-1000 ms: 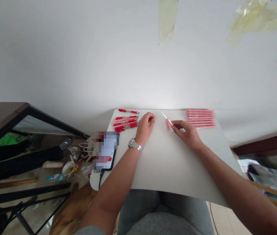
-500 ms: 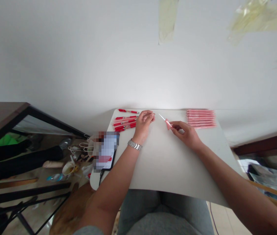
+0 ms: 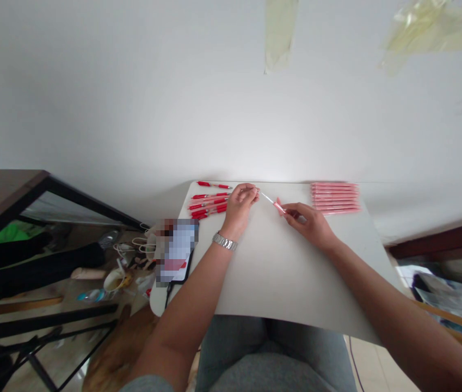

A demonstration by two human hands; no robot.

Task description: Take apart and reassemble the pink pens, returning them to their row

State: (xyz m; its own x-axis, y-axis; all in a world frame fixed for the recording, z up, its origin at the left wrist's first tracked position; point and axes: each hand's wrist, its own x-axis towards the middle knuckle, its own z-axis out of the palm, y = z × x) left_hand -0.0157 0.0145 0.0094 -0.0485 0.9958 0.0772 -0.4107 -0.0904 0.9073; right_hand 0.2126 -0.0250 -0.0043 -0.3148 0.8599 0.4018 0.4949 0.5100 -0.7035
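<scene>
My right hand [image 3: 309, 224] is closed in a pinch around a small pink piece with a thin white stick [image 3: 277, 206] coming out of it, slanting up to the left. At the stick's far end is my left hand [image 3: 242, 202], its fingertips pinched together. The stick's tip reaches those fingertips; whatever small thing sits between them is too small to make out. Red pens [image 3: 210, 204] lie beside and partly behind my left hand. To the right of my right hand is a row of slim pink sticks [image 3: 336, 197], laid side by side.
The white table [image 3: 279, 277] stands against a white wall. A phone [image 3: 182, 256], partly pixelated, lies at its left edge with a cable [image 3: 168, 296]. On the left are a dark table frame [image 3: 87, 204] and floor clutter, including a cup [image 3: 113, 281].
The white stick has shifted left, and its tip now meets my left fingertips where there was a gap before. My left hand has hardly moved.
</scene>
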